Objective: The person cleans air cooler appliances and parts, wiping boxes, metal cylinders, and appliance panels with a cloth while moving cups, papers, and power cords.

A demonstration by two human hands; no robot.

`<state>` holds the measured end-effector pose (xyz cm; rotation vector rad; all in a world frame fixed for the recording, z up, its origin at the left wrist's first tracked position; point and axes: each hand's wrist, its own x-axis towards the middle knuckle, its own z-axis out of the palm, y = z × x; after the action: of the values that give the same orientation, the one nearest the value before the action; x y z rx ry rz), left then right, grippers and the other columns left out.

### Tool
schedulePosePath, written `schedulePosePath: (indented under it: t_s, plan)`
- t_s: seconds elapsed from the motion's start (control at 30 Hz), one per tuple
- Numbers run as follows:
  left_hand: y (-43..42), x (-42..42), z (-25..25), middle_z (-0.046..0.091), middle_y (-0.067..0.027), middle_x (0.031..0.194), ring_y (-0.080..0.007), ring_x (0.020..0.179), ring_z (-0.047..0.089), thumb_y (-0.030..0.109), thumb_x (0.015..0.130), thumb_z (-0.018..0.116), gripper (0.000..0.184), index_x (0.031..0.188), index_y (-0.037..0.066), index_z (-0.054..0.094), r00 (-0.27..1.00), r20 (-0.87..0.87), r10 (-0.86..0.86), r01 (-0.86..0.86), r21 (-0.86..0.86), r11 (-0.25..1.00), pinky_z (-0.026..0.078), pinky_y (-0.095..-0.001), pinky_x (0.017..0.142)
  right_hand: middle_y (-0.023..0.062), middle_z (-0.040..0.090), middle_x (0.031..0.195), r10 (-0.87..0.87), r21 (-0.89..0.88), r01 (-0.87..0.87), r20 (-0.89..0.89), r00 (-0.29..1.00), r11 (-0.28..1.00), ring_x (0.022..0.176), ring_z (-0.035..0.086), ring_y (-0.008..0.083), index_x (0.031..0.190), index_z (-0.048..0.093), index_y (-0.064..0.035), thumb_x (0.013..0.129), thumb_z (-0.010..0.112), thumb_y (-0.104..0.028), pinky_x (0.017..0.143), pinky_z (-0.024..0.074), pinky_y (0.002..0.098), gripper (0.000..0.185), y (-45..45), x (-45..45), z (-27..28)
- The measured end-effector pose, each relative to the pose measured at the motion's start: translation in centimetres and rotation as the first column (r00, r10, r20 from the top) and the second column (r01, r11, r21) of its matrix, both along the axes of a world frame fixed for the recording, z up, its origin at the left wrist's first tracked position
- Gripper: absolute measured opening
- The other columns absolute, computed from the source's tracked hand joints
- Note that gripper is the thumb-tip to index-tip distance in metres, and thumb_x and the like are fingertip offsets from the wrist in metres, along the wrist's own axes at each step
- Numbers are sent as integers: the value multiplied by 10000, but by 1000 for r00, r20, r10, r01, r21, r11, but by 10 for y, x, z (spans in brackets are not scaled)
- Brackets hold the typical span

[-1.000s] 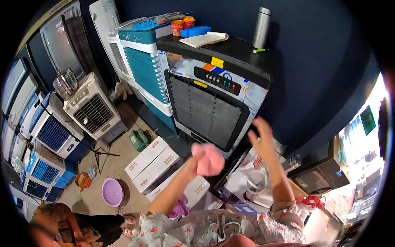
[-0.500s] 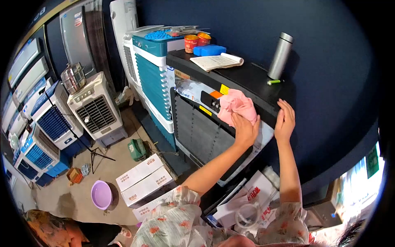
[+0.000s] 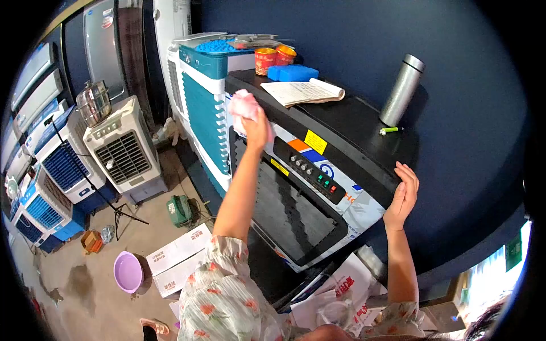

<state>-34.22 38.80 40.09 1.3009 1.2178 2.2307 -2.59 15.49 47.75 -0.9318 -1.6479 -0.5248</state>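
A pink cloth (image 3: 243, 105) is bunched in my left hand (image 3: 257, 129), pressed near the upper left corner of the front of a large air cooler (image 3: 364, 219). The cooler's control panel (image 3: 310, 170) shows several knobs and coloured switches. A yellow sticker (image 3: 315, 142) sits above the panel. My right hand (image 3: 404, 196) rests at the right end of the cooler's black top, fingers extended and holding nothing. On that top lie an open notebook (image 3: 301, 92), a silver flask (image 3: 401, 91) standing upright, and a small green-and-white object (image 3: 390, 131).
Beside it stands a teal-and-white cooler (image 3: 202, 108). Red cups (image 3: 265, 61) and a blue case (image 3: 293, 73) are at the back left. On the floor are a purple basin (image 3: 128, 272), cartons (image 3: 179, 258) and a tripod (image 3: 118, 213). A person's foot (image 3: 154, 326) shows below.
My left hand has carried the pink cloth leftward along the cooler's front, from the control panel to the upper left corner. My right hand stays at the right end. The other person's body has left view.
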Motion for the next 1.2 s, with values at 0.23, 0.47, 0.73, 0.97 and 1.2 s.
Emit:
schedulePosePath:
  t_s: [0.23,0.47,0.73,0.97,1.2]
  plan:
    - [34,-26,-71,223,-252,1408,-353,1326,209,408,910,428,705,1369,-73,195,994,-111,-16,-2,-156,988,173,-383,1079,148,605,1077,-4,0,4,-10,1000,1000,1059,523,300,961,592,22,911,358,-144,946,356,380,291,2,1,0]
    - [-68,53,-99,521,-148,877,-274,844,512,270,874,473,277,965,12,517,920,-196,339,-297,216,930,400,-418,755,142,608,1078,5,-4,-5,-30,1000,1000,1068,520,297,963,597,17,918,361,-175,951,354,382,308,2,-1,0]
    - [5,-25,-77,302,-294,1372,-374,1302,271,339,903,413,622,1329,-98,290,978,-207,20,-69,-235,970,184,-393,1081,138,610,1077,4,-10,-5,-39,999,1000,1070,521,290,955,601,14,906,378,-134,952,352,378,273,2,3,-3]
    - [-134,117,-108,160,-276,1419,-366,1315,188,401,875,449,773,1373,-80,105,997,-78,-21,7,-183,983,150,-407,1071,133,614,1053,43,35,-41,-58,997,999,1046,527,289,953,607,-1,890,421,-135,933,361,377,239,3,3,-3]
    - [-277,238,-116,-15,-358,1419,-448,1345,-30,291,872,494,844,1334,-174,-38,896,-242,-373,342,-160,926,-27,-458,1096,119,614,1038,54,38,-51,-63,997,998,1045,525,292,940,600,-24,872,456,-120,936,359,387,185,2,5,-2]
